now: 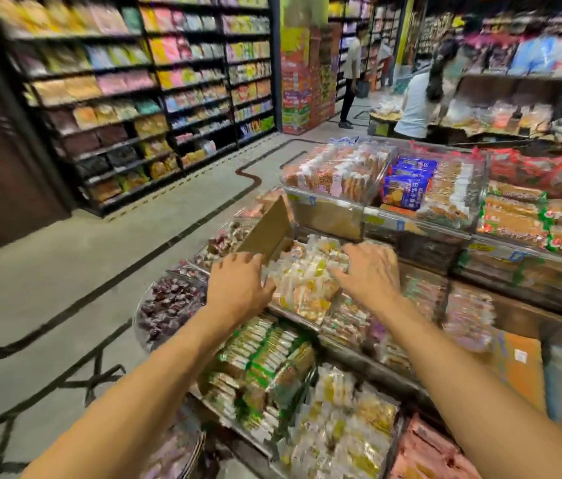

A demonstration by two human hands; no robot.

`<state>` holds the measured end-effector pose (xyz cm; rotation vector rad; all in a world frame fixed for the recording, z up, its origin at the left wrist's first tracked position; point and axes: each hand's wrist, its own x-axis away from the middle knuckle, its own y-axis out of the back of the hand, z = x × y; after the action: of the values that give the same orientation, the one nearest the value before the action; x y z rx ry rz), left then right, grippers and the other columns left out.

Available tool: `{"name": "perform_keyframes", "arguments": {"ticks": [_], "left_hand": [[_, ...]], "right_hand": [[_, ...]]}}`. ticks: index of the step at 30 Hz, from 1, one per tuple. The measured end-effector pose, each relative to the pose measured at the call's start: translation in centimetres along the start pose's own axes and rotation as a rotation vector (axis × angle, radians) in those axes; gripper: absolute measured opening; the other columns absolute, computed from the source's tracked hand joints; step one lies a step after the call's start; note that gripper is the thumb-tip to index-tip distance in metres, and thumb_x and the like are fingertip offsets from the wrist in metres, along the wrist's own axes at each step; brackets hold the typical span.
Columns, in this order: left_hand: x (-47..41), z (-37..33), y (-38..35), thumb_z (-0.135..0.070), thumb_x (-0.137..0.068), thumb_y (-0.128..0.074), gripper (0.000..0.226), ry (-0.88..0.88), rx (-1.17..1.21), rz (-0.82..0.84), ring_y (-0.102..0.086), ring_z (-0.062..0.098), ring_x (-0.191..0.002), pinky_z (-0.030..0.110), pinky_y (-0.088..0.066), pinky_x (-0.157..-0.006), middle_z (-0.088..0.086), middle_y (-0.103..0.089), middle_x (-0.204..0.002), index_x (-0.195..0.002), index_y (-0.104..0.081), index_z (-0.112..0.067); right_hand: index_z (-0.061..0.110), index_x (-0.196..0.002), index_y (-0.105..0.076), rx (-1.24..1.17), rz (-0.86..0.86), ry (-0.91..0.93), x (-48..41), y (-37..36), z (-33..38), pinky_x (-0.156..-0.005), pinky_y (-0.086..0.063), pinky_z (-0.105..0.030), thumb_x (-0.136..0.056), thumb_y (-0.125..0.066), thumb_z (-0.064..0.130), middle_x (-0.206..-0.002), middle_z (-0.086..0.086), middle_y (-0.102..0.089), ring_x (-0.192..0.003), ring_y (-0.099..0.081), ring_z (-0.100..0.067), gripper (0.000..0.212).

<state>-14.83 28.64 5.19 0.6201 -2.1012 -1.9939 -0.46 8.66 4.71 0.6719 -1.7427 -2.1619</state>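
Note:
Both my hands reach into a clear bin of small white and yellow wrapped snack packets (303,281) on a tiered store display. My left hand (238,285) lies at the bin's left side, fingers spread, touching the packets beside a tilted cardboard box flap (269,229). My right hand (369,271) rests flat on the pile's right side, fingers spread and pointing left. Neither hand visibly grips a packet.
Clear bins of green-wrapped bars (265,368), yellow packets (341,426), purple sweets (169,305) and blue biscuit packs (407,184) surround the pile. Dark snack shelves (127,98) line the aisle at left. A person in white (417,102) bends at a display behind; another stands further back.

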Motion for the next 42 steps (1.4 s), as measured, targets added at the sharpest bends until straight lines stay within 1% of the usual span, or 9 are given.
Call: {"name": "perform_keyframes", "arguments": {"ticks": [3,6,9,14,20,23,33,39,42], "left_hand": [[2.0,5.9,1.1,-0.056,-0.097,-0.046,0.052,0.072,-0.026,-0.025,-0.054,0.029,-0.129,0.05,-0.042,-0.11,0.005,-0.062,-0.14,-0.138,-0.057,-0.026],[4.2,11.6,1.8,-0.055,-0.098,-0.045,0.053,0.148,-0.051,-0.052,-0.053,0.03,-0.13,0.051,-0.04,-0.111,0.007,-0.062,-0.141,-0.14,-0.056,-0.025],[6.8,17.0,2.7,-0.054,-0.097,-0.044,0.059,0.21,-0.112,-0.056,-0.052,0.031,-0.131,0.05,-0.038,-0.112,0.009,-0.062,-0.14,-0.148,-0.05,-0.026],[12.0,25.6,3.4,-0.055,-0.098,-0.047,0.055,0.38,-0.179,-0.023,-0.052,0.031,-0.132,0.05,-0.036,-0.113,0.007,-0.062,-0.139,-0.144,-0.054,-0.026],[16.7,32.7,2.7,-0.052,-0.096,-0.05,0.058,0.552,-0.201,0.023,-0.05,0.031,-0.134,0.048,-0.036,-0.113,0.008,-0.061,-0.141,-0.147,-0.053,-0.025],[18.0,35.5,1.8,-0.049,-0.096,-0.05,0.054,0.62,-0.209,0.046,-0.05,0.031,-0.133,0.048,-0.035,-0.114,0.01,-0.062,-0.139,-0.141,-0.056,-0.022],[17.8,44.0,-6.9,-0.052,-0.095,-0.048,0.056,0.789,-0.262,0.213,-0.051,0.03,-0.133,0.05,-0.032,-0.117,0.009,-0.063,-0.137,-0.143,-0.054,-0.024],[16.8,47.9,-15.8,-0.05,-0.092,-0.048,0.052,0.867,-0.196,0.319,-0.055,0.03,-0.123,0.048,-0.039,-0.107,0.009,-0.066,-0.128,-0.135,-0.057,-0.022],[16.9,48.9,-21.5,-0.051,-0.092,-0.048,0.053,0.878,-0.141,0.414,-0.054,0.031,-0.124,0.047,-0.039,-0.105,0.008,-0.065,-0.129,-0.137,-0.055,-0.023]], "right_hand": [[0.026,-0.133,-0.062,-0.015,-0.005,0.093,-0.3,-0.1,7.0,-0.109,-0.033,-0.047,-0.096,-0.053,0.059,-0.131,-0.006,-0.065,-0.126,-0.055,-0.031,0.051],[0.025,-0.139,-0.058,-0.022,0.009,0.182,-0.2,-0.9,13.8,-0.112,-0.032,-0.049,-0.097,-0.05,0.063,-0.133,-0.008,-0.063,-0.128,-0.054,-0.033,0.057],[0.023,-0.136,-0.057,-0.047,0.013,0.256,-0.1,-2.0,20.2,-0.114,-0.032,-0.05,-0.097,-0.05,0.063,-0.133,-0.01,-0.063,-0.128,-0.053,-0.034,0.057],[0.019,-0.126,-0.06,-0.091,0.072,0.426,1.4,-4.3,30.8,-0.116,-0.032,-0.05,-0.098,-0.05,0.06,-0.132,-0.011,-0.063,-0.128,-0.054,-0.033,0.051],[0.021,-0.136,-0.058,-0.089,0.132,0.605,3.0,-7.8,40.5,-0.116,-0.033,-0.049,-0.098,-0.052,0.058,-0.137,-0.011,-0.061,-0.132,-0.052,-0.033,0.053],[0.022,-0.135,-0.059,-0.09,0.158,0.68,3.2,-10.3,44.6,-0.114,-0.034,-0.049,-0.097,-0.052,0.058,-0.134,-0.01,-0.063,-0.129,-0.054,-0.033,0.052],[0.021,-0.126,-0.064,-0.023,0.292,0.853,2.0,-23.6,53.6,-0.109,-0.036,-0.05,-0.091,-0.054,0.058,-0.124,-0.009,-0.068,-0.119,-0.058,-0.034,0.052],[0.019,-0.134,-0.062,0.022,0.448,0.899,1.0,-33.2,55.3,-0.117,-0.034,-0.053,-0.095,-0.054,0.057,-0.13,-0.011,-0.066,-0.125,-0.057,-0.033,0.054],[0.021,-0.13,-0.062,0.054,0.544,0.879,1.6,-39.1,55.2,-0.116,-0.035,-0.053,-0.094,-0.053,0.058,-0.131,-0.01,-0.066,-0.125,-0.057,-0.033,0.052]]}}
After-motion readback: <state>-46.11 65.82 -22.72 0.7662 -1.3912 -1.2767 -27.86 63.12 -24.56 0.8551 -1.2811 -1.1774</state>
